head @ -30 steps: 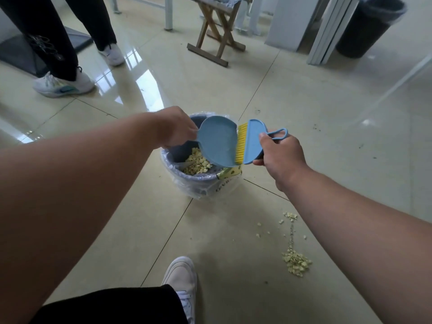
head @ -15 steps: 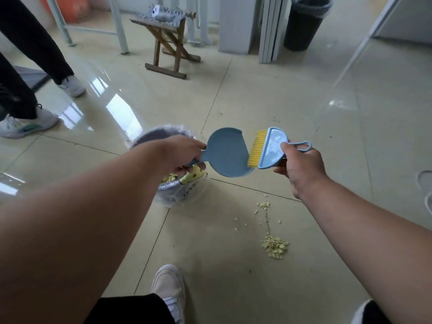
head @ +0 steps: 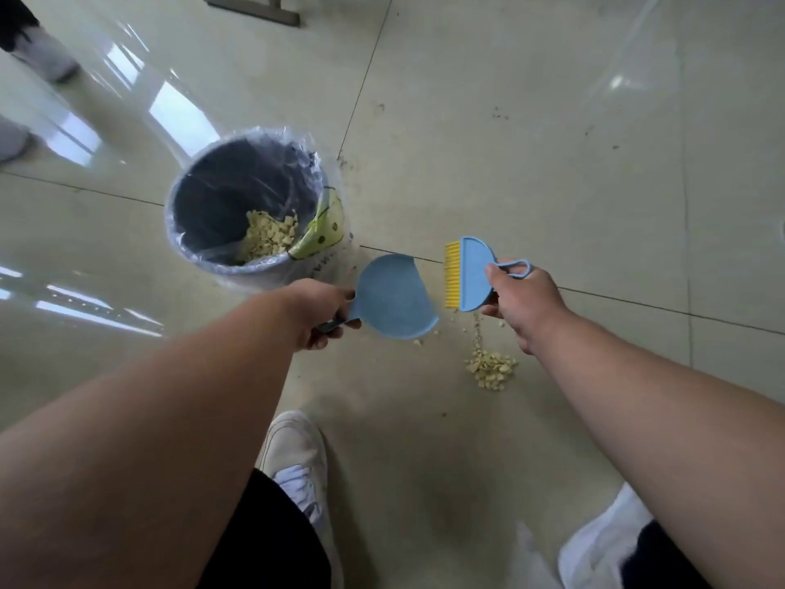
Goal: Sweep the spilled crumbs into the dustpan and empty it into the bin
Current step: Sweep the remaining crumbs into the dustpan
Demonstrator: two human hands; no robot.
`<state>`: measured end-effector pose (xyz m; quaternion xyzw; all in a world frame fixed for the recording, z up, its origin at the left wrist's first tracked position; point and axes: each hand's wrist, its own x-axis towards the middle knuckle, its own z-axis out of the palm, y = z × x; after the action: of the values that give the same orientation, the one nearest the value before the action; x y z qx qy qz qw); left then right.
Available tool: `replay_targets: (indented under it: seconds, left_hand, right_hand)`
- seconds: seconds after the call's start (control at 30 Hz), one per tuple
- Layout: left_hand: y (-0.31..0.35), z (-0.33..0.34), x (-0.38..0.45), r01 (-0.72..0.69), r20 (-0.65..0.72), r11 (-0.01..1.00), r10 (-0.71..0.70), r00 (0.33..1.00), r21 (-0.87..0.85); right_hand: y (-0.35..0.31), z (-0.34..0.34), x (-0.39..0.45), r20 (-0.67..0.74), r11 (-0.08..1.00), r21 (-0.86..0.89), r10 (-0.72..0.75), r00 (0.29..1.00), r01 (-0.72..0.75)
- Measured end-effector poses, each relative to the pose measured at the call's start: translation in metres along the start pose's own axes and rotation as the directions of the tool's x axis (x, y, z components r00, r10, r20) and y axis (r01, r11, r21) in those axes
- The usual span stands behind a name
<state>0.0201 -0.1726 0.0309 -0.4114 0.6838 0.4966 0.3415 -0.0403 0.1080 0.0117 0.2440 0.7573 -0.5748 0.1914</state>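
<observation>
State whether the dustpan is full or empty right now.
Empty: the dustpan, gripped by the left hand, shows only bare blue plastic.

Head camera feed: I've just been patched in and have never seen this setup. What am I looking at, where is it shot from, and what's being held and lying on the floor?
No machine here: these are a person's two bare arms, filmed by one wide-angle camera worn on the head, looking down at the floor. The left hand grips the handle of a blue dustpan. The right hand holds a small blue brush with yellow bristles, facing the pan. On the tiled floor stands a bin lined with a clear bag, already holding pale crumbs and a yellow-green wrapper. A pile of crumbs lies on the floor below the brush, still unswept. The person's white shoes show at the bottom.
</observation>
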Motion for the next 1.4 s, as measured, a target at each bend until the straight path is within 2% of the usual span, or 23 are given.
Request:
replay_targets:
  seconds: [0.2,0.37,0.6,0.73,1.03,1.17,1.4]
  left_hand:
    - [-0.029,-0.015,0.029,0.086,-0.038,0.992,-0.083,0.996,0.091]
    - [-0.033,-0.024,0.038,0.121,-0.071,0.986,-0.113,0.991,0.117]
    - [-0.045,-0.033,0.053,0.241,-0.109,0.958,-0.226,0.968,0.153]
    - [-0.049,-0.039,0.055,0.263,-0.123,0.952,-0.246,0.962,0.159]
    - [-0.058,-0.055,0.051,0.326,-0.153,0.927,-0.301,0.941,0.186]
    - [-0.058,-0.053,0.053,0.316,-0.131,0.928,-0.294,0.947,0.199]
    - [-0.044,-0.036,0.059,0.232,-0.079,0.96,-0.222,0.972,0.155]
  right_hand:
    - [0.04,0.026,0.019,0.041,0.993,-0.089,0.076,0.996,-0.072]
    - [0.065,0.057,0.026,0.091,0.982,-0.141,0.142,0.986,-0.129]
    - [0.09,0.092,0.026,0.174,0.966,-0.199,0.2,0.964,-0.164]
    - [0.095,0.1,0.027,0.184,0.967,-0.184,0.212,0.96,-0.178]
    - [0.111,0.125,0.005,0.359,0.964,-0.19,0.245,0.901,-0.186]
    - [0.115,0.122,0.007,0.325,0.962,-0.221,0.227,0.918,-0.16]
    - [0.106,0.079,0.036,0.161,0.96,-0.237,0.189,0.969,-0.148]
